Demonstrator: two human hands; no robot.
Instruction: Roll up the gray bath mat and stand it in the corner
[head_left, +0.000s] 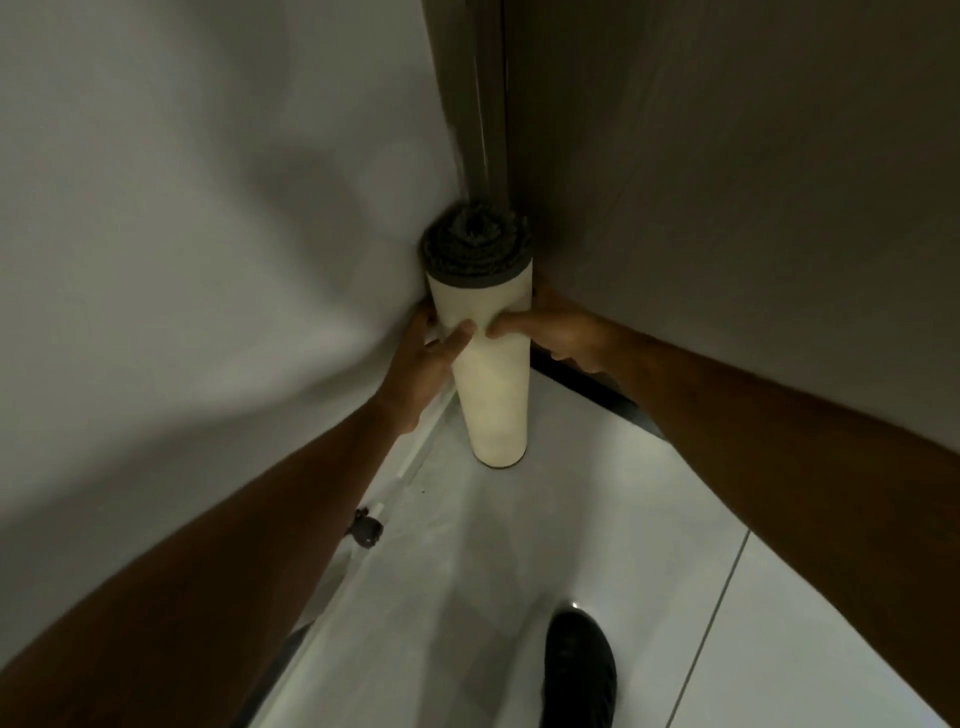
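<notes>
rolled mat upright in corner

dark shoe (579, 670) on the floor (519, 545), nearest edge. bath mat (491, 364), rolled, pale backing out, gray pile at top, stands on end in the floor's far corner. left hand (423, 358) and right hand (558, 327) clasp its sides, fingers curled round the roll.

the far side of the rolled bath mat (485, 364) is hidden against the corner. fingers of the left hand (423, 371) and right hand (558, 332) vanish behind the roll. the black shoe (576, 670) is cut by the bottom edge. a small dark object (366, 530) by the wall is too blurred to identify.
</notes>
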